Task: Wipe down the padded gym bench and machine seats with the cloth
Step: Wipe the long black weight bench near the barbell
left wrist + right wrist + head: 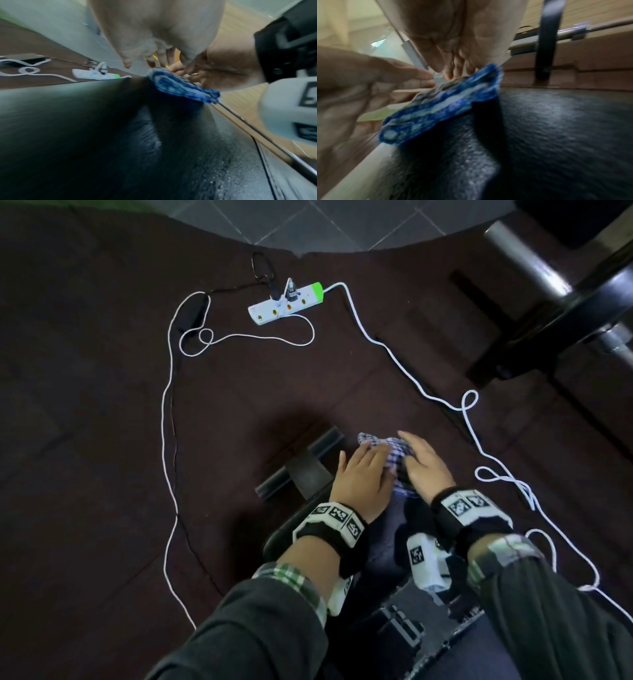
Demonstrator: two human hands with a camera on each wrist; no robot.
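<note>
A blue-and-white checked cloth (pixel 394 455) lies bunched on the far end of the black padded bench (pixel 380 546). My left hand (pixel 364 469) lies flat on the cloth's left part with its fingers straight. Beside it, my right hand (pixel 423 458) presses flat on the cloth's right part. In the left wrist view, the cloth (pixel 180 86) sits under my left hand (pixel 154 33) at the edge of the bench pad (pixel 120 135). In the blurred right wrist view, the cloth (pixel 445 108) shows under my right hand (pixel 462 40) on the textured bench (pixel 556 128).
The bench's black foot bar (pixel 301 463) rests on a dark floor mat (pixel 85 405). A white power strip (pixel 286 302) lies ahead, with white cables (pixel 168 440) looping left and right over the mat. A barbell with a black plate (pixel 565 313) stands at the upper right.
</note>
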